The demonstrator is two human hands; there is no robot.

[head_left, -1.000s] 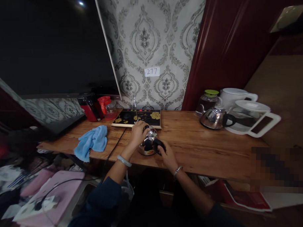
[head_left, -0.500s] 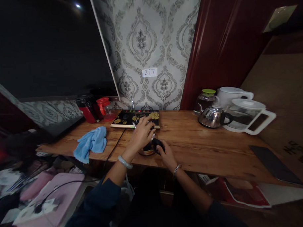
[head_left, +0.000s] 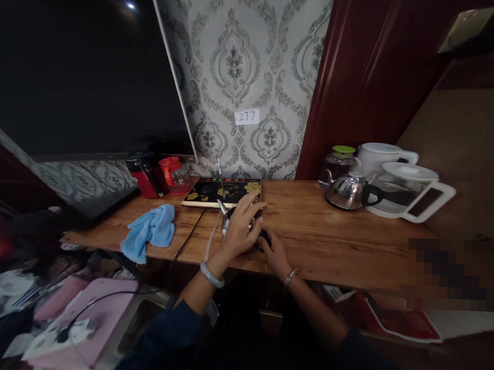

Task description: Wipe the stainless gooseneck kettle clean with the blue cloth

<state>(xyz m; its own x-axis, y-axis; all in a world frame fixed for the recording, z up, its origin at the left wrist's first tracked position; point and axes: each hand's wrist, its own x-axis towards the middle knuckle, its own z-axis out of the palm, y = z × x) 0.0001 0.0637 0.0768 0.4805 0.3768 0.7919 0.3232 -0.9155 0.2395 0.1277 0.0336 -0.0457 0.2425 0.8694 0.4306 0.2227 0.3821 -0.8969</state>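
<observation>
A small steel kettle (head_left: 227,219) with a black handle stands near the front edge of the wooden table (head_left: 330,239). My left hand (head_left: 242,228) lies over its top, fingers spread across the lid, and hides most of it. My right hand (head_left: 272,250) grips the black handle on the kettle's right side. The spout (head_left: 222,207) pokes out to the left of my left hand. Just behind the kettle lies a black tea tray with gold flowers (head_left: 222,191).
A blue cloth (head_left: 150,231) lies at the table's left. Red containers (head_left: 156,174) stand at the back left by a dark screen (head_left: 84,71). At the back right are a steel kettle (head_left: 348,191), a green-lidded glass pot (head_left: 339,162) and white jugs (head_left: 409,193).
My left hand has slid from the kettle's left side over its top and lid. My right hand has stayed on the handle.
</observation>
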